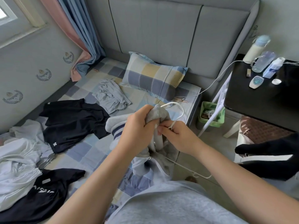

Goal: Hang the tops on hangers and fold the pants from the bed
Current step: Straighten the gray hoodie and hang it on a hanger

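My left hand (137, 125) is curled tight around a bunched wad of soft grey knit, the neck end of a grey sweatshirt (161, 114), which hangs down in front of me over the bed's near right corner. One ribbed white cuff with navy stripes (117, 132) sticks out to the left of my wrist. My right hand (176, 135) pinches the thin neck of a white hanger (178, 109) between thumb and fingers; its rounded hook curves up just above the fabric, and a slim white bar of it shows lower down beside the sweatshirt. On the checked blue, grey and cream sheet (80, 152) I count four more garments: a black T-shirt (72, 117) spread fairly flat, a crumpled pale grey piece (110, 96) near the pillow, a rumpled white heap (16, 159), and a second black top with white lettering (40, 191). One plump checked pillow (153, 78) leans on the padded grey headboard (178, 29). Three bottles stand on the glossy black table (258, 97).
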### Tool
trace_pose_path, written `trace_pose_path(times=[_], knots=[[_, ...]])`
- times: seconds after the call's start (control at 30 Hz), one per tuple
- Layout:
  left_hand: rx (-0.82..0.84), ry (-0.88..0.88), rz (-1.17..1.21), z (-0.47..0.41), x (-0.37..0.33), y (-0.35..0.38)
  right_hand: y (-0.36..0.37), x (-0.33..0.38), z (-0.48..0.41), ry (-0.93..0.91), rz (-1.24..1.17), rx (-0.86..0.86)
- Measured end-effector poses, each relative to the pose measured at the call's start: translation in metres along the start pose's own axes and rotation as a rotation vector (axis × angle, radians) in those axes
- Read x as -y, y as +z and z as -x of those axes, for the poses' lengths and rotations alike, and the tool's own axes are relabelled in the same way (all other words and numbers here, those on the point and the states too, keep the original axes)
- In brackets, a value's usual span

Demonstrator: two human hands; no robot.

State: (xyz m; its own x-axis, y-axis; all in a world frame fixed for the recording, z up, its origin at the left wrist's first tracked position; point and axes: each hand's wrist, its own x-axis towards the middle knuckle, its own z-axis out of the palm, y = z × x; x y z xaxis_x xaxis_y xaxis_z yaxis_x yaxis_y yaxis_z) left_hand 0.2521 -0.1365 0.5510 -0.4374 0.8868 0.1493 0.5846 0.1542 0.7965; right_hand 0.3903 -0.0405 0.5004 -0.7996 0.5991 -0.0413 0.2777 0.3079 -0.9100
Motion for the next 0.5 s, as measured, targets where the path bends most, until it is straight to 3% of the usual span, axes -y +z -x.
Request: trace_pose_path(times=[0.2, 0.4, 0.5], knots=[[-0.133, -0.118, -0.02, -0.012, 0.018, -0.021, -0.027, 0.0, -0.005, 0.108, 0.157, 0.157], [-0.03, -0.14, -0.054, -0.007, 0.012, -0.015, -0.03, 0.023, -0.005, -0.054, 0.126, 0.165], [0.031, -0.133, 0.042, 0.0, -0.004, 0.002, -0.001, 0.023, -0.008, -0.035, 0.137, 0.101]])
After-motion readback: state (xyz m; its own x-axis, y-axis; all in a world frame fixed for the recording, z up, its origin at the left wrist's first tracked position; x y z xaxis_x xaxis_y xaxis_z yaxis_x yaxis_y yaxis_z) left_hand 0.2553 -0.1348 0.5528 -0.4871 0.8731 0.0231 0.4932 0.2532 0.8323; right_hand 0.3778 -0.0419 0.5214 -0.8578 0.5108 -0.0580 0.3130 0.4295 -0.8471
